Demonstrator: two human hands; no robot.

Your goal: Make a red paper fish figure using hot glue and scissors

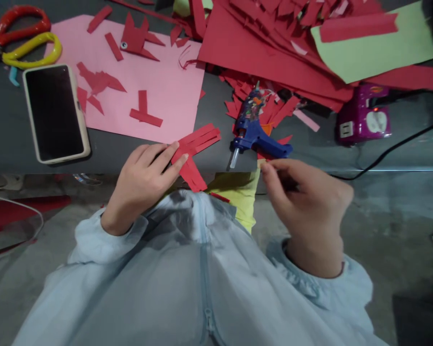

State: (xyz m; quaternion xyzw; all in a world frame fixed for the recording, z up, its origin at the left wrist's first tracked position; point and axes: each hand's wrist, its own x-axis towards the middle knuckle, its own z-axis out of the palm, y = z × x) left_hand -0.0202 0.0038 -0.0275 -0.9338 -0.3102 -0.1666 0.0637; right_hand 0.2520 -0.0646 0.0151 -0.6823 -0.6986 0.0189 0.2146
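My left hand (142, 185) pinches a bundle of red paper strips (197, 154) at the near edge of the dark table (104, 151); the strips fan out toward the upper right and hang down over the edge. My right hand (303, 206) hovers just below the table edge with its fingertips curled together, right under the handle of a blue glue gun (254, 132). Whether it pinches something small I cannot tell. The glue gun lies on the table with its nozzle pointing down-left.
A pink sheet (159, 81) with red cut pieces lies at centre left, a phone (54, 113) beside it, red and yellow scissors (25, 41) at far left. A pile of red paper (274, 43), a green sheet (375, 48) and a purple power strip (362, 120) sit at right.
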